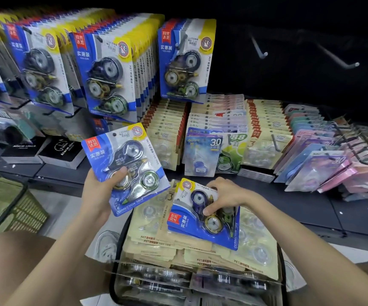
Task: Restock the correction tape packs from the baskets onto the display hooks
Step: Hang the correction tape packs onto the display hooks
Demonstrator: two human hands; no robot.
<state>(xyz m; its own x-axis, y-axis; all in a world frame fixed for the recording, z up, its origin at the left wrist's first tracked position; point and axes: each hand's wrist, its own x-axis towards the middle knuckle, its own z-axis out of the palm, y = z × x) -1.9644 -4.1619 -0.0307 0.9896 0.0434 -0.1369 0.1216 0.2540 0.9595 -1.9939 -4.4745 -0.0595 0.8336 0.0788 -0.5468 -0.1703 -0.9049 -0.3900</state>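
Blue packs (132, 151) gripped, left hand (99, 188), right hand (227, 195)

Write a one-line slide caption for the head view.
Restocking: left hand holds one blue correction tape pack while right hand grips a second pack over the basket.

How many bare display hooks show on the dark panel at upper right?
2: one bare hook just right of the hanging blue packs, a second hook farther right. More may hide in the dark.
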